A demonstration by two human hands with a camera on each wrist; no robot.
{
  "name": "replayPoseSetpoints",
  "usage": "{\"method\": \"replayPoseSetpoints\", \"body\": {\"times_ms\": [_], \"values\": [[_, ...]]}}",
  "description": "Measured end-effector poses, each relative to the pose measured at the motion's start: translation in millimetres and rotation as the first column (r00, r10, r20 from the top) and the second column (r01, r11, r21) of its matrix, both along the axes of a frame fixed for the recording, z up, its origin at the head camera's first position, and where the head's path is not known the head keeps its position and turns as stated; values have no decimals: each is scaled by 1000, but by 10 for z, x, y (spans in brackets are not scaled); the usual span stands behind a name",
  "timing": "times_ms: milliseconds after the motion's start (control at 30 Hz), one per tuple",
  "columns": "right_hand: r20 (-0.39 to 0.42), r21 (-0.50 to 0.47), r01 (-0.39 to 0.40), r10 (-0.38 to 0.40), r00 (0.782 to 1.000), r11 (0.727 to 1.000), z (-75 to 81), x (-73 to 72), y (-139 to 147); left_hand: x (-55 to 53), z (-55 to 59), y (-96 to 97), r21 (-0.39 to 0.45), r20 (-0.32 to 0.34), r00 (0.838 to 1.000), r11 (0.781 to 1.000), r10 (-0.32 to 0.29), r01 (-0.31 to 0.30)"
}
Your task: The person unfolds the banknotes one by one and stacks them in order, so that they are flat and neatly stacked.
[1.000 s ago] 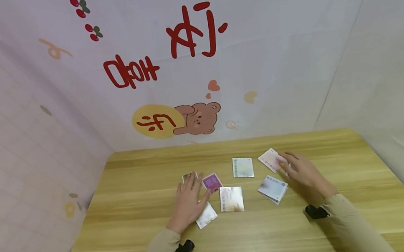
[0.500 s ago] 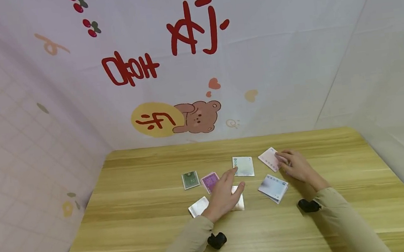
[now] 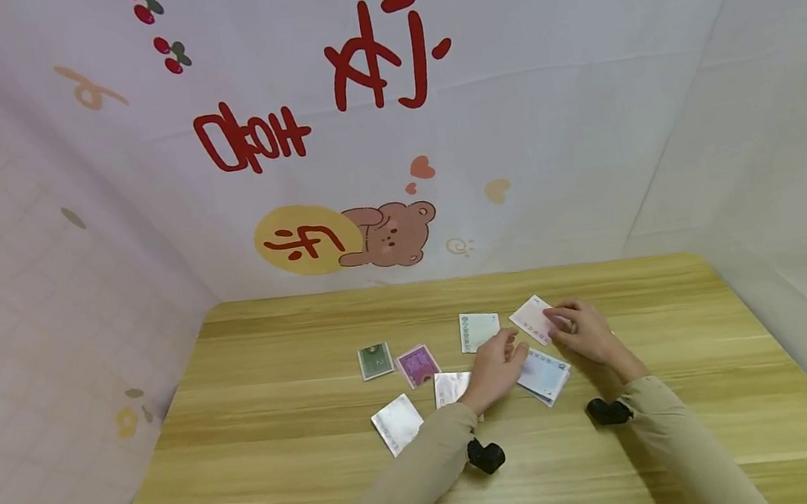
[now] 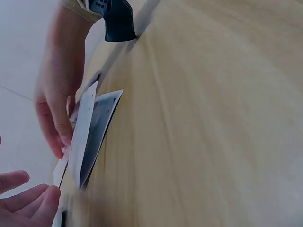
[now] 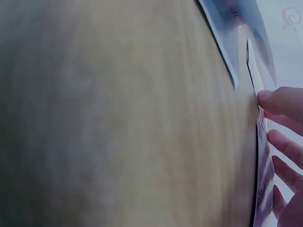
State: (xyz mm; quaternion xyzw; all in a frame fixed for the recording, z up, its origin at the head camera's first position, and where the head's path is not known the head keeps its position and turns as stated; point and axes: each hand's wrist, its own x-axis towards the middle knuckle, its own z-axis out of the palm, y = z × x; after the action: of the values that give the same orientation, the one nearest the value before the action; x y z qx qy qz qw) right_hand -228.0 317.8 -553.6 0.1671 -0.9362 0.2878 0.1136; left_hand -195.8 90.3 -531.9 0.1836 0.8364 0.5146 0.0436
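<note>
Several folded banknotes lie on the wooden table. My right hand (image 3: pixel 585 330) pinches the right corner of a pale pink banknote (image 3: pixel 530 319) between thumb and fingers; the right wrist view shows the thumb against its edge. My left hand (image 3: pixel 496 365) hovers with loosely bent fingers beside a pale blue banknote (image 3: pixel 549 375), which gapes at its fold in the left wrist view. Between the left hand and the back edge lies a pale green banknote (image 3: pixel 478 329). The left forearm partly hides a whitish banknote (image 3: pixel 450 387).
Left of my hands lie a dark green banknote (image 3: pixel 375 361), a purple banknote (image 3: pixel 417 365) and a shiny pale banknote (image 3: pixel 398 422). A printed cloth (image 3: pixel 544 100) hangs behind the table (image 3: pixel 282 435) and at its sides.
My left hand has left the dark green and shiny pale notes and swung right, over the whitish note, to the pale blue one. My right hand stays at the pink banknote.
</note>
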Motion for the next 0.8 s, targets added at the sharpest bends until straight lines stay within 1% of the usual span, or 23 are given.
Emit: {"method": "replayPoseSetpoints", "body": {"times_ms": [100,167,233,267,333,400,500,567,633,667,733,800], "values": [[-37,-41,-24,22,999,999,-12,1,-6,-48,-17,109,-62,-35,999,998,-5,2],[-67,-57,-38,34,997,998,-7,15,-18,-69,-12,161,-112,-45,999,994,-17,11],[-72,-70,-48,43,997,996,-1,25,-26,-82,14,198,-150,-25,999,988,-29,25],[-70,-72,-48,43,997,996,1,27,-27,-87,30,214,-152,2,1000,988,-30,30],[-45,-76,-24,21,999,997,4,35,-44,-92,72,236,-127,70,997,991,-28,37],[0,-82,4,-4,1000,997,-8,28,-47,-98,104,263,-73,153,988,997,-20,32],[50,-65,50,-47,998,997,-21,20,-53,-101,139,317,53,273,962,999,-8,-7],[68,-48,61,-58,996,997,-20,22,-61,-104,143,360,141,339,941,988,9,-60],[75,-41,69,-66,995,997,-17,31,-69,-111,139,391,236,397,917,962,32,-135],[75,-38,71,-68,995,997,-14,37,-74,-117,132,404,286,422,906,942,41,-176],[72,-41,71,-68,995,997,-18,44,-79,-136,113,427,387,476,878,884,52,-262],[66,-52,72,-68,995,996,-29,47,-84,-157,94,442,470,510,860,825,36,-314]]}}
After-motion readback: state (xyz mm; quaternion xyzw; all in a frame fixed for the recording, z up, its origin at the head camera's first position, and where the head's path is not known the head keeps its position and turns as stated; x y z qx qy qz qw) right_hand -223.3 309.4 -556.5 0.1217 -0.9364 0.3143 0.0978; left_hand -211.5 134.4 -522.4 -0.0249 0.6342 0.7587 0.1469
